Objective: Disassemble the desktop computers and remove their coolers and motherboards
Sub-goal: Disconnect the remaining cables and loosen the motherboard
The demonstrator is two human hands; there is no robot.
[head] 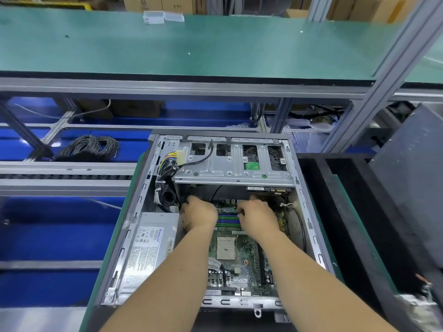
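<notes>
A workshop line is seen: a green shelf [191, 44] on a grey aluminium frame runs across the far side, blue bins and a coil of grey cable [92, 144] lie below it, and a green-edged worktop [112, 238] carries the open desktop case [143, 195], which is laid on its side with its long axis going away from the person. Inside the case, the motherboard [242, 257] is found flat on the bottom, on the right half, between the silver power supply [148, 250] at the left wall and the right wall; its far edge is hidden under the metal drive cage [232, 164] at the far end. The processor socket [225, 248] is seen bare, so the cooler is judged to be already off. Both hands are placed at the far part of the board, just before the cage, on the two ends of the blue and green memory slots [229, 220]. The left hand [200, 213] is curled down near the bundle of cables [165, 188] at the left; the right hand [257, 218] is bent over the right end of the slots. The fingertips are hidden, so it cannot be told what is held, if anything. The board is green, crowded with small parts, and it seems still seated in the case. The two hands are about equally near to it.
</notes>
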